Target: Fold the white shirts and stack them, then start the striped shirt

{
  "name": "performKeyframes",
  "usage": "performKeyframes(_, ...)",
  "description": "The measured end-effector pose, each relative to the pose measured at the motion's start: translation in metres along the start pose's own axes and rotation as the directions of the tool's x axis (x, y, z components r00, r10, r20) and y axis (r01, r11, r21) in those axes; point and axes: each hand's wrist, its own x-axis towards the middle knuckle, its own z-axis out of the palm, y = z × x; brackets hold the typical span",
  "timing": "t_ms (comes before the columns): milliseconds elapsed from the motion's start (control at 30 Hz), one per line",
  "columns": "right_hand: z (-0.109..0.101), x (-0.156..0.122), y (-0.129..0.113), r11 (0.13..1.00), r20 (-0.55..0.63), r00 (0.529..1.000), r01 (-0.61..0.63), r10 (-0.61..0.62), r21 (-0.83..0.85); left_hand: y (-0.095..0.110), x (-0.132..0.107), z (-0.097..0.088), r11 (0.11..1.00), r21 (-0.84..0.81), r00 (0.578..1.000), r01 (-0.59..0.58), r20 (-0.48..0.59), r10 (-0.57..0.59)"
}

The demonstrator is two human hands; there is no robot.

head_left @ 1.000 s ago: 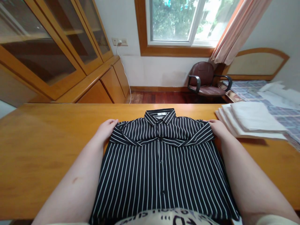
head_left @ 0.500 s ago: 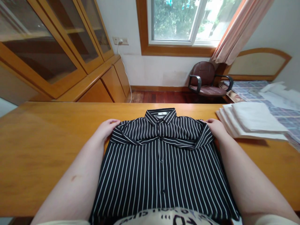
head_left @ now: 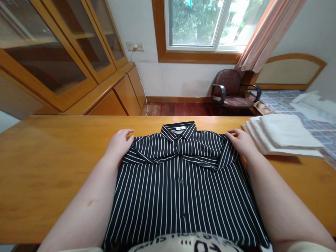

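A black shirt (head_left: 149,189) with white stripes lies face up on the wooden table (head_left: 57,168), its collar (head_left: 178,131) pointing away from me. Both short sleeves are folded inward across the chest. My left hand (head_left: 119,143) is beside the left shoulder, thumb and fingers apart, holding nothing. At the right shoulder, my right hand (head_left: 241,141) has its thumb and fingertips close together on the cloth edge. The shirt's hem is partly hidden by my own body at the bottom.
A stack of folded white cloths (head_left: 288,133) rests on the table's right end. Beyond the table are a brown office chair (head_left: 229,87) and a bed (head_left: 278,96). A glass-fronted cabinet (head_left: 76,84) stands at the left, below and beside the window wall.
My left hand has opened and lifted off the left shoulder cloth. The shirt's collar has shifted very slightly left. My right hand has risen slightly, staying at the right shoulder.
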Motion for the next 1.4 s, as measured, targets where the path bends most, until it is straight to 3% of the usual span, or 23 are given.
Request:
performKeyframes(33, 0.001, -0.003, -0.005, 0.997, 0.064, 0.996, 0.062, -0.064, 0.035, 0.006, -0.003, 0.004, 0.996, -0.010, 0.992, -0.093, 0.080, 0.093)
performKeyframes(100, 0.009, -0.009, -0.011, 0.985, 0.207, 0.964, 0.157, -0.168, 0.067, 0.015, -0.008, 0.015, 0.981, -0.023, 0.939, -0.193, 0.286, 0.191)
performKeyframes(133, 0.015, -0.012, -0.012, 0.981, 0.266, 0.944, 0.185, -0.193, 0.055, 0.018, -0.011, 0.022, 0.977, 0.002, 0.911, -0.213, 0.361, 0.198)
performKeyframes(200, 0.030, -0.016, -0.011, 0.977, 0.332, 0.922, 0.214, -0.197, -0.014, 0.021, -0.014, 0.034, 0.969, 0.095, 0.895, -0.226, 0.414, 0.168)
performKeyframes(367, 0.062, -0.004, -0.007, 0.947, 0.279, 0.942, 0.247, -0.185, -0.205, 0.023, 0.001, 0.046, 0.952, 0.215, 0.916, -0.219, 0.382, 0.125)
performKeyframes(500, 0.068, 0.019, -0.016, 0.936, 0.198, 0.951, 0.280, -0.240, -0.213, 0.024, 0.025, 0.050, 0.944, 0.240, 0.930, -0.226, 0.342, 0.135)
performKeyframes(633, 0.064, 0.032, -0.023, 0.956, 0.121, 0.959, 0.269, -0.255, -0.119, 0.024, 0.041, 0.056, 0.935, 0.235, 0.939, -0.264, 0.286, 0.193)
performKeyframes(800, 0.060, 0.036, -0.012, 0.966, -0.040, 0.969, 0.246, -0.243, 0.075, 0.034, 0.033, 0.049, 0.929, 0.224, 0.954, -0.295, 0.131, 0.272)
performKeyframes(900, 0.057, 0.038, -0.003, 0.953, -0.125, 0.972, 0.223, -0.201, 0.204, 0.041, 0.027, 0.039, 0.943, 0.257, 0.977, -0.211, 0.040, 0.208)
performKeyframes(1000, 0.052, 0.039, -0.002, 0.964, -0.145, 0.983, 0.141, -0.110, 0.225, 0.042, 0.029, 0.034, 0.949, 0.304, 0.995, -0.087, -0.013, 0.096)
performKeyframes(1133, 0.042, 0.038, -0.007, 0.958, -0.168, 0.981, 0.140, -0.099, 0.252, 0.034, 0.037, 0.029, 0.961, 0.270, 0.999, -0.055, 0.015, 0.052)
performKeyframes(1233, 0.030, 0.034, -0.008, 0.884, -0.181, 0.981, 0.151, -0.076, 0.443, 0.026, 0.040, 0.019, 0.990, 0.105, 0.995, -0.092, 0.032, 0.089)
performKeyframes(1300, 0.021, 0.031, -0.008, 0.788, -0.112, 0.993, 0.097, -0.037, 0.608, 0.021, 0.041, 0.008, 0.993, -0.063, 0.990, -0.100, 0.097, 0.105)
performKeyframes(1400, 0.008, 0.030, -0.007, 0.685, 0.055, 0.998, -0.028, -0.018, 0.728, 0.016, 0.040, -0.010, 0.962, -0.270, 0.947, -0.044, 0.295, 0.126)
